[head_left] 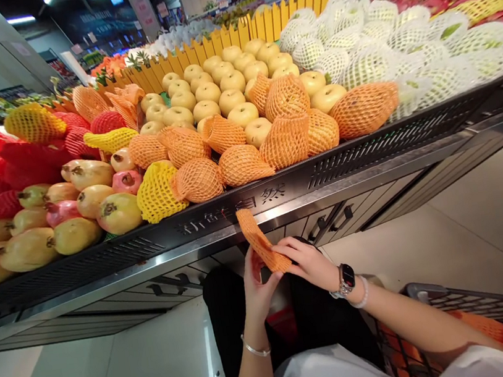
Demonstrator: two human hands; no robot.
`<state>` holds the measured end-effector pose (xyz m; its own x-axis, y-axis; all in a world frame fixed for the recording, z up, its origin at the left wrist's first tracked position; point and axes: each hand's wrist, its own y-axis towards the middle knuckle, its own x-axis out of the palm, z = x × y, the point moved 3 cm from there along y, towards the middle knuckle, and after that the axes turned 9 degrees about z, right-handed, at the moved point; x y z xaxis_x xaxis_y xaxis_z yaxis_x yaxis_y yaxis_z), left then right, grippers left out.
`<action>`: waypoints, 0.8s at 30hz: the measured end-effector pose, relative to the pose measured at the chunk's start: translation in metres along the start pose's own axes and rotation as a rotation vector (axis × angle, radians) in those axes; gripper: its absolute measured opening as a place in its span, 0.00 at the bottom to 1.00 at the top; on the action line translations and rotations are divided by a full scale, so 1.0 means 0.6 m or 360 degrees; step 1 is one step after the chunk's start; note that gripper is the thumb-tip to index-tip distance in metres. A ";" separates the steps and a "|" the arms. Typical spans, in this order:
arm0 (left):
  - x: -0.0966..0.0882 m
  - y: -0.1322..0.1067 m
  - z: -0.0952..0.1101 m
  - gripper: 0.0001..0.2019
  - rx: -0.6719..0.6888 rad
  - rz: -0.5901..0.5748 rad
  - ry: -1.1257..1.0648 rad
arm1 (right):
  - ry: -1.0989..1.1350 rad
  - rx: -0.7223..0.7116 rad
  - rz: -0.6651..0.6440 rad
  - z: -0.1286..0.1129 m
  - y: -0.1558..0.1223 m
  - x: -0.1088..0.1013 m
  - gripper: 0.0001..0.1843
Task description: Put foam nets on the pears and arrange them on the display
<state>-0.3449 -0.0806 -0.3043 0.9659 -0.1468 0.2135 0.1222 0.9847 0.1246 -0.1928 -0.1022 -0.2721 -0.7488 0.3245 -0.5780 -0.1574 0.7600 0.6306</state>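
Orange foam net sleeve point(261, 241), its long axis rising up and left from the fingers toward the shelf edge. Left hand point(259, 293) lies behind it, fingers closed on the lower end; right hand point(306, 262), nearer, pinches from above. Ahead, the black fruit-display rim point(369, 162); far right, a shopping cart point(484, 309).

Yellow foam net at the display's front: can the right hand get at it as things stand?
Probably yes. The right hand holds an orange foam net with the left hand, but only the black display edge lies between it and the yellow foam net, with nothing in front.
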 end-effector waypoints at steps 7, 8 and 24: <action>0.002 -0.004 -0.004 0.27 0.0151 0.0177 0.0089 | 0.0273 0.0084 -0.0052 -0.011 -0.001 0.008 0.21; -0.002 -0.002 -0.003 0.25 0.0166 0.0178 0.0115 | 0.0305 0.0139 -0.0018 -0.012 0.000 0.006 0.19; 0.072 -0.102 0.033 0.13 0.0920 -0.0228 0.0478 | 0.0038 0.0270 0.0518 -0.010 -0.006 -0.018 0.05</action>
<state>-0.3150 -0.1494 -0.2836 0.9811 -0.1572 -0.1127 0.1925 0.7362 0.6488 -0.1881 -0.1118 -0.2647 -0.7572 0.5529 -0.3478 0.1989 0.7024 0.6834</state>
